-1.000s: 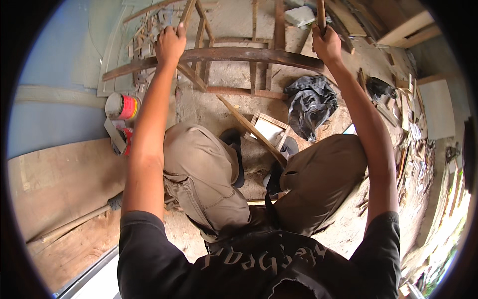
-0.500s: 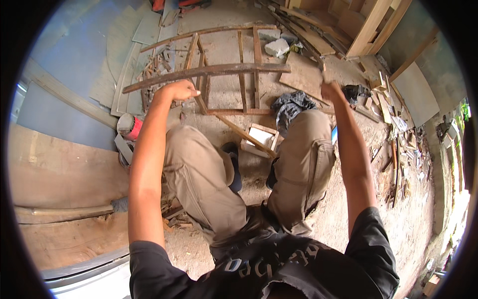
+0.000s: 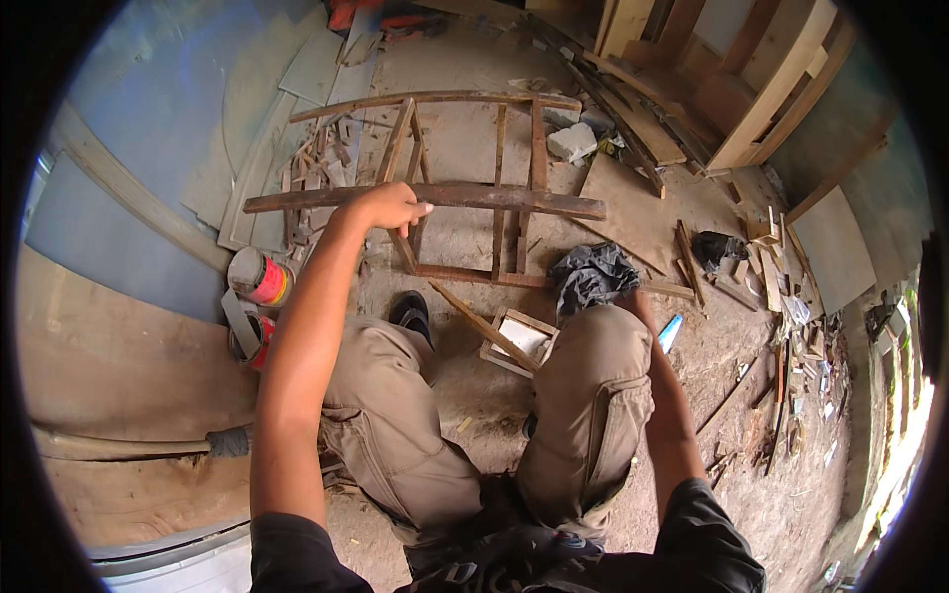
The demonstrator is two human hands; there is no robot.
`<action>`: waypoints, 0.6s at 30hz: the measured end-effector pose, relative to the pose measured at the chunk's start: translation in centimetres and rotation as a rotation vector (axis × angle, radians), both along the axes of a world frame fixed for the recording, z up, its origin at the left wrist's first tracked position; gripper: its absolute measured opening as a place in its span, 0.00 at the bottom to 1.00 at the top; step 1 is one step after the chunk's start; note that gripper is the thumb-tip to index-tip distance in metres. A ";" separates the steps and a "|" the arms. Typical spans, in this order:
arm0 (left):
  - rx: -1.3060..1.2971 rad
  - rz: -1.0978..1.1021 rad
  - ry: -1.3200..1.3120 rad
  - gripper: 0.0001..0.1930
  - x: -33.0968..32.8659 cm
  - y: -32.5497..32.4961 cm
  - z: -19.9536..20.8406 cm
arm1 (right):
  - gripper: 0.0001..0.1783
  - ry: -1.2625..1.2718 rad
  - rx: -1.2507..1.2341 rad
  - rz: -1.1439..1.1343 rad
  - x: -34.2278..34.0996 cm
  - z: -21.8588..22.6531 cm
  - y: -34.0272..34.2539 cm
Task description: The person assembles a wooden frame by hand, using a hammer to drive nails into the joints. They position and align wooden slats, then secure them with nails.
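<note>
A wooden frame [image 3: 494, 196] of dark rails and upright slats stands on the floor ahead of me. My left hand [image 3: 386, 208] is closed round its near top rail, left of the middle, with the thumb pointing right. Past my right knee, my right hand [image 3: 633, 300] reaches down at the edge of a crumpled black plastic bag [image 3: 590, 274]. Its fingers are mostly hidden, so what they hold, if anything, does not show. Between my feet, a loose wooden strip [image 3: 479, 323] leans across a small wooden box [image 3: 531, 334] with a white inside.
Red-labelled cans [image 3: 260, 276] stand at the left by the boards. Wood offcuts [image 3: 766, 267] and a smaller black bag [image 3: 719, 249] litter the right side. A blue-and-white object [image 3: 670, 334] lies by my right forearm. Further back are a white block [image 3: 571, 143] and a wooden cabinet [image 3: 751, 89].
My right hand has come down from the raised spot at the right to the black bag beside my knee. My left hand keeps its hold on the rail. The view has tilted upward.
</note>
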State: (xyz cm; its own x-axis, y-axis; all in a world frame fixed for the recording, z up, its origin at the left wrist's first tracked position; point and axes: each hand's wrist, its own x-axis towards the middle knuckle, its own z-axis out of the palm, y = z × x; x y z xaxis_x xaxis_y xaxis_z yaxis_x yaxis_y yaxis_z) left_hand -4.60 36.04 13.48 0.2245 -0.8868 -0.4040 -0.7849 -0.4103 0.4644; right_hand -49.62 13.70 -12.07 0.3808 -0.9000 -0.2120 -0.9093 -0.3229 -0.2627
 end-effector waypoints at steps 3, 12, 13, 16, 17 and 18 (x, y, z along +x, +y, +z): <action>-0.051 0.070 0.102 0.25 1.8 0.1 -2.6 | 0.09 -0.734 -0.689 0.175 6.8 13.7 -4.8; 0.093 0.046 -0.267 0.23 4.5 2.7 -4.0 | 0.29 -0.063 -0.411 0.977 30.4 20.7 5.9; 0.147 0.066 -0.293 0.23 4.6 3.2 -3.6 | 0.28 0.022 -0.355 0.950 31.6 20.3 6.3; 0.124 0.165 -0.305 0.23 5.9 6.4 -4.3 | 0.27 0.101 -0.244 0.862 33.2 20.0 6.1; 0.144 0.177 -0.290 0.24 6.1 7.2 -4.5 | 0.26 0.096 -0.214 0.835 33.4 20.1 5.9; 0.162 0.187 -0.275 0.24 6.3 7.9 -4.9 | 0.25 0.104 -0.209 0.815 33.5 20.4 5.4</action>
